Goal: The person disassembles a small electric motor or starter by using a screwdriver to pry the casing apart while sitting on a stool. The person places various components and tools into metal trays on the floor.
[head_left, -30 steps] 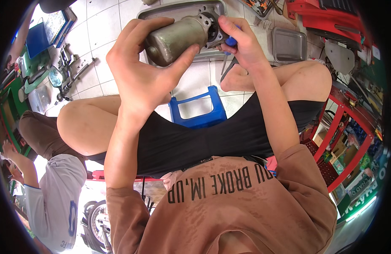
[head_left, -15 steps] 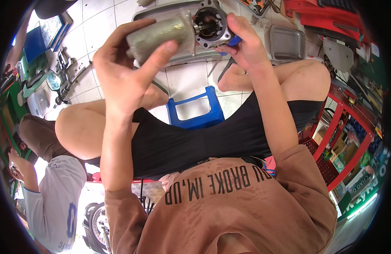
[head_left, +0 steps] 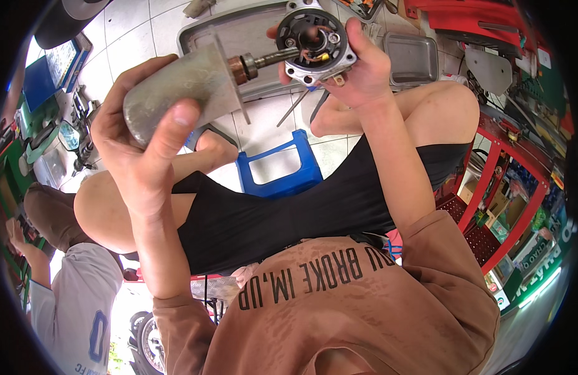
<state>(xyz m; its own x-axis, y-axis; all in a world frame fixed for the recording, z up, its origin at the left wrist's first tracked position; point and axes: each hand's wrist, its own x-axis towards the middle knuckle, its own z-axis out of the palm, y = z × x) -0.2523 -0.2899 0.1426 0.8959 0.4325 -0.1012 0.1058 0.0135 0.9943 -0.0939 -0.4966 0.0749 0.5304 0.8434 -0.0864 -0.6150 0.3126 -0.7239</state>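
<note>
My left hand (head_left: 139,134) is wrapped round a dull metal motor housing (head_left: 176,90), a cylinder with a flat flange at its right end. From that flange a copper-coloured commutator and a steel shaft (head_left: 264,60) stick out to the right. My right hand (head_left: 364,69) grips a round motor end cover (head_left: 313,44) with bolt holes round its rim, its open inside turned toward me. Wires and dark brush parts show within it. The shaft's tip lies at or just in front of the cover's near-left edge; whether they touch I cannot tell.
Beyond my hands lies a large metal tray (head_left: 198,34), with a smaller tray (head_left: 411,59) to its right. A blue plastic stool (head_left: 283,181) stands between my legs. A screwdriver (head_left: 293,107) points down from the large tray. At left, another person in a white shirt (head_left: 76,306) sits close by.
My left hand has drawn the housing left and toward me, away from the cover, baring the commutator and more shaft. My right hand has turned the cover's inside more toward me.
</note>
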